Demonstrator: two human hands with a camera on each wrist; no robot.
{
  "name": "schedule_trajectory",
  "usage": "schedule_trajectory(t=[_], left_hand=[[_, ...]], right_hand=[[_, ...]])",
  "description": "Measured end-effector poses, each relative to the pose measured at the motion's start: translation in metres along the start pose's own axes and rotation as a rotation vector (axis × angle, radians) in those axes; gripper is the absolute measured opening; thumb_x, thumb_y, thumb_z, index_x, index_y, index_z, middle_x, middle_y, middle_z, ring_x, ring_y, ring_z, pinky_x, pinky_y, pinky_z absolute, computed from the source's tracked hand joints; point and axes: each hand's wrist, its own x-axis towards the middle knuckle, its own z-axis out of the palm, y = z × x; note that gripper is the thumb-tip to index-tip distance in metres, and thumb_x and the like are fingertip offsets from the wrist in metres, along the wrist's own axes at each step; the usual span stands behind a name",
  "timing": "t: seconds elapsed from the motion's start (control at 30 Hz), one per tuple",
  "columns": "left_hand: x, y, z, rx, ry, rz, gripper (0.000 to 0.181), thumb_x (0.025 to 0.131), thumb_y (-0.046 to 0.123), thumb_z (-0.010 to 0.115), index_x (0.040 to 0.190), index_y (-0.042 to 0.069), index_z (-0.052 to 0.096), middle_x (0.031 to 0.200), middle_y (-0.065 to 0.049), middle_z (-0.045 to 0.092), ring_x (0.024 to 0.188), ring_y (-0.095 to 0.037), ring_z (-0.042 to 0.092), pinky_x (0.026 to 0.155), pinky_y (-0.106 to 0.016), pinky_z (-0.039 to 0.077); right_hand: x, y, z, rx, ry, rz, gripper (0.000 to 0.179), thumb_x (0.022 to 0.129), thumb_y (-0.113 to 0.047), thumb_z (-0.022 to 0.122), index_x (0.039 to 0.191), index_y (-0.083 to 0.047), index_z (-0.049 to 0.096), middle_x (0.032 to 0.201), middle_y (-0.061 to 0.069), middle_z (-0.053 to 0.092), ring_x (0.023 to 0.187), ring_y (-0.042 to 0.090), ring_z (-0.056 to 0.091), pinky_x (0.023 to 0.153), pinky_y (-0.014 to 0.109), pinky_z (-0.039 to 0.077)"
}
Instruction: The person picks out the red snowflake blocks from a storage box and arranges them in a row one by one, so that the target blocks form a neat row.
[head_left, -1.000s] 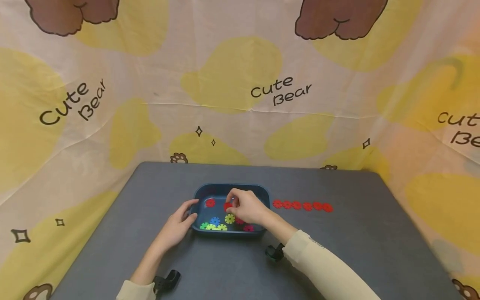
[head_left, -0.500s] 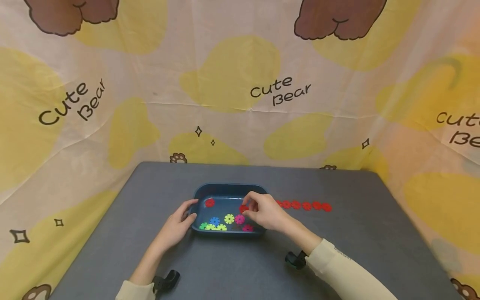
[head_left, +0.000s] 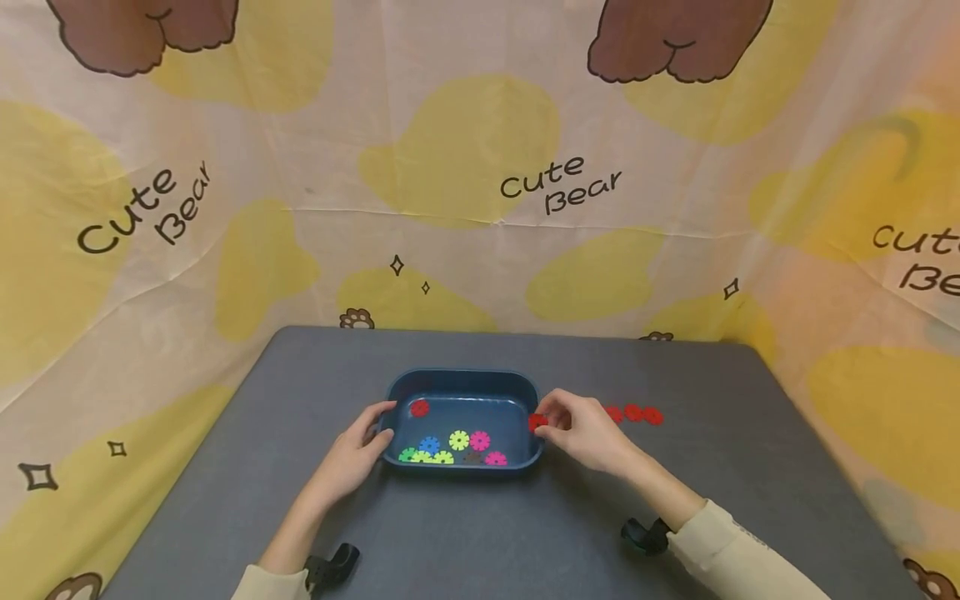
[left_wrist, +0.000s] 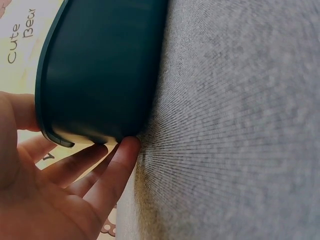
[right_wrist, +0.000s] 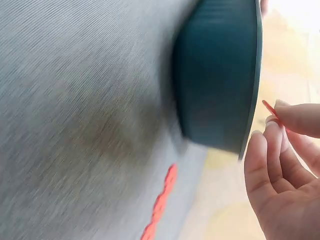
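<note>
A blue tray (head_left: 465,468) stands on the table with several notched, flower-shaped plastic discs inside. My left hand (head_left: 350,450) holds the tray's left end; the left wrist view has fingers (left_wrist: 112,172) against its outer wall and one digit reaching over the rim. Between right thumb and fingertips I pinch a red notched disc (head_left: 537,422), level with the tray's right rim. That right hand (head_left: 588,429) partly hides a row of red discs (head_left: 633,412) on the table. In the right wrist view the pinched disc (right_wrist: 270,108) appears edge-on, apart from the tray wall.
Inside the tray, a red disc (head_left: 419,408) lies near the back left. Yellow (head_left: 459,440), pink (head_left: 480,441), blue (head_left: 429,445) and green (head_left: 407,454) discs gather toward the front, beside a dark one. Behind the grey table (head_left: 450,533) hangs a printed cloth (head_left: 465,150).
My right hand has carried the red disc rightward from inside the tray to its right rim, now covering part of the red row. The left hand stays at the tray's left end.
</note>
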Motion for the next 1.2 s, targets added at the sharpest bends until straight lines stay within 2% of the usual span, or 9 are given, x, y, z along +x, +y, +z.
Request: schedule_trajectory(t=[0.27,0.53,0.7,0.83,1.0,1.2], left_hand=[[0.000,-0.001,0.000,0.000,-0.002,-0.017,0.047,0.107,0.023,0.051,0.153,0.020,0.042,0.162,-0.021,0.032,0.142,-0.048,0.037,0.102,-0.060,0.046],[0.000,-0.003,0.001,-0.003,-0.001,-0.013,0.047,0.107,0.023,0.051,0.153,0.020,0.042,0.161,-0.021,0.033,0.142,-0.048,0.037,0.100,-0.059,0.048],[0.001,-0.003,0.002,0.004,0.000,-0.014,0.047,0.107,0.024,0.051,0.152,0.020,0.042,0.161,-0.021,0.033,0.142,-0.048,0.038,0.098,-0.057,0.050],[0.001,-0.003,0.001,0.002,0.001,-0.015,0.046,0.107,0.023,0.051,0.152,0.020,0.042,0.161,-0.021,0.033,0.142,-0.048,0.038,0.097,-0.056,0.051],[0.002,-0.003,0.001,-0.002,-0.004,-0.014,0.046,0.107,0.023,0.051,0.152,0.020,0.042,0.162,-0.020,0.032,0.142,-0.048,0.037,0.100,-0.059,0.048],[0.002,-0.003,0.002,-0.002,-0.006,-0.018,0.047,0.107,0.023,0.050,0.153,0.020,0.041,0.163,-0.020,0.030,0.143,-0.049,0.035,0.102,-0.061,0.046]], right_hand=[[-0.017,0.032,-0.034,0.056,0.069,0.130,0.022,0.088,-0.014,0.080,0.106,-0.007,0.068,0.080,0.002,0.064,0.068,0.020,0.060,0.059,0.029,0.051],[-0.035,0.062,-0.065,0.085,0.112,0.200,0.028,0.092,-0.016,0.077,0.112,0.000,0.065,0.088,0.018,0.067,0.072,0.039,0.064,0.056,0.030,0.050],[-0.040,0.077,-0.080,0.052,0.160,0.245,0.031,0.092,-0.019,0.077,0.114,-0.001,0.064,0.089,0.013,0.068,0.076,0.037,0.066,0.060,0.035,0.053],[-0.042,0.087,-0.090,0.034,0.190,0.277,0.032,0.093,-0.018,0.076,0.117,0.000,0.064,0.092,0.015,0.069,0.077,0.035,0.068,0.066,0.040,0.056],[-0.048,0.104,-0.100,0.040,0.218,0.302,0.033,0.094,-0.017,0.075,0.118,0.003,0.064,0.095,0.018,0.069,0.078,0.030,0.069,0.070,0.039,0.059],[-0.053,0.124,-0.107,0.006,0.236,0.339,0.032,0.094,-0.016,0.074,0.118,0.004,0.064,0.095,0.017,0.070,0.078,0.028,0.070,0.067,0.036,0.059]])
